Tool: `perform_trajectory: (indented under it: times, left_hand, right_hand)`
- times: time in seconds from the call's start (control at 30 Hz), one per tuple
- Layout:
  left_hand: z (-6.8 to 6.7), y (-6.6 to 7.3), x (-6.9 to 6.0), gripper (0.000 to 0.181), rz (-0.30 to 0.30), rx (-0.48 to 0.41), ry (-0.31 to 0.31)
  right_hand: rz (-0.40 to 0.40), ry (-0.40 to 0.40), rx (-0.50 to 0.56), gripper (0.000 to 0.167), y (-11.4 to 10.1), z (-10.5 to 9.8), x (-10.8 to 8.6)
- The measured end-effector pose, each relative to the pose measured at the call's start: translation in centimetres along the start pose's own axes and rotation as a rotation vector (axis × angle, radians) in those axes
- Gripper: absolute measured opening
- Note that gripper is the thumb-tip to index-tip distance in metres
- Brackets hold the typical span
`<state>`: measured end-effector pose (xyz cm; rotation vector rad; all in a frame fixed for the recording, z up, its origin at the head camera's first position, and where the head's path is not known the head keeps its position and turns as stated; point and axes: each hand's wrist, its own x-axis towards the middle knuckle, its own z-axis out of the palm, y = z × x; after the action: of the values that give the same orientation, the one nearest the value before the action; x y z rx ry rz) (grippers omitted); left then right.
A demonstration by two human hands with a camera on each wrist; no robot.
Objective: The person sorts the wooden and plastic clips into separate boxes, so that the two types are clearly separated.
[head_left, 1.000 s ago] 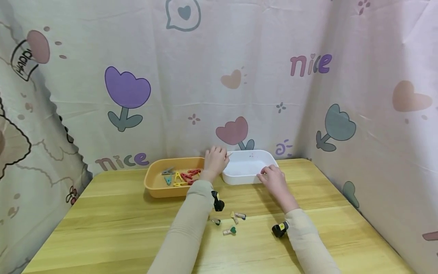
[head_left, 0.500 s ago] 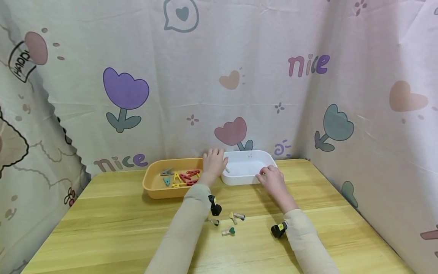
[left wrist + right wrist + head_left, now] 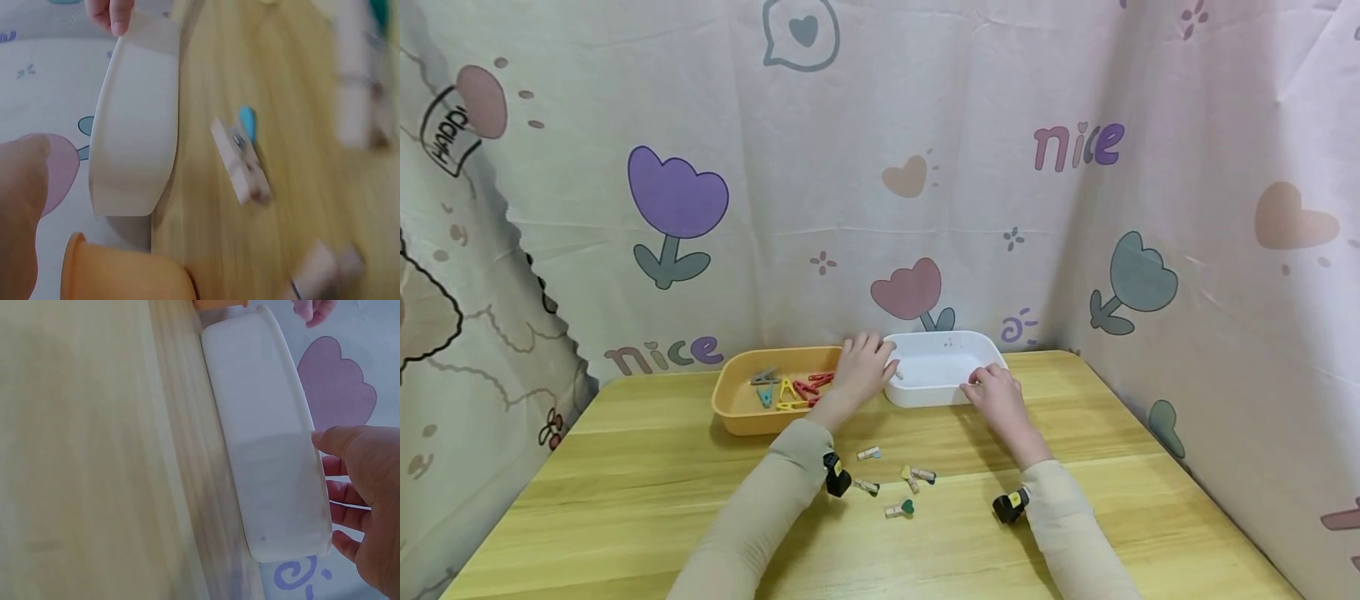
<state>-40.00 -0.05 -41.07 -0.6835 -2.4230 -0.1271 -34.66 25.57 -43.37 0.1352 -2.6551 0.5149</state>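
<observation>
My right hand (image 3: 997, 397) holds the near right rim of a white plastic tub (image 3: 928, 398), thumb outside and fingers over the edge, as the right wrist view (image 3: 369, 500) shows. My left hand (image 3: 861, 367) hovers over the gap between this tub and an orange tub (image 3: 752, 423), fingers loosely bent with nothing visible in them. A small pale clothespin (image 3: 899, 375) lies inside the white tub by its left wall. Several small wooden clothespins lie on the table, among them one with a blue piece (image 3: 240, 162) and one with a green heart (image 3: 898, 508).
Inside the orange tub lie several plastic clothespins, such as a yellow one (image 3: 787, 389), a teal one (image 3: 765, 397) and a grey one (image 3: 765, 377). A wooden table (image 3: 625, 483) carries everything. Printed cloth (image 3: 805, 167) hangs behind and at both sides.
My left hand has let go of the small clothespin into the white tub, and its forearm has swung left, uncovering a clothespin with a blue piece. The right hand has stayed on the rim.
</observation>
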Motion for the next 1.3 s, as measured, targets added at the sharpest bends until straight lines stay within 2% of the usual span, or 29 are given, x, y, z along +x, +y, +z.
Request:
perform_trajectory:
  times: [0.23, 0.53, 0.67, 0.9, 1.13, 1.3]
  left_hand:
    - [-1.0, -1.2, -1.8, 0.027, 0.122, 0.004, 0.097]
    - [-2.2, -3.1, -3.4, 0.021, 0.218, -0.008, 0.183]
    - [-2.9, -3.7, -4.2, 0.022, 0.269, 0.033, 0.217]
    - [-3.7, -4.3, -6.1, 0.024, 0.369, 0.114, 0.183]
    - [-3.8, -5.1, -7.9, 0.020, 0.468, 0.072, 0.191]
    - [-4.2, -5.6, -9.2, 0.023, 0.532, 0.064, 0.155]
  right_hand:
    - [-0.002, 0.013, 0.009, 0.021, 0.1, 0.2, 0.0]
    - [-0.002, 0.002, 0.024, 0.021, 0.0, 0.0, 0.0]
    - [-0.001, 0.003, 0.028, 0.021, 0.0, -0.1, 0.0]
    - [0.016, -0.005, 0.025, 0.021, 0.1, 0.0, 0.0]
    - [0.007, 0.001, 0.023, 0.021, 0.0, 0.0, -0.1]
    - [0.009, -0.002, 0.025, 0.021, 0.0, 0.0, -0.1]
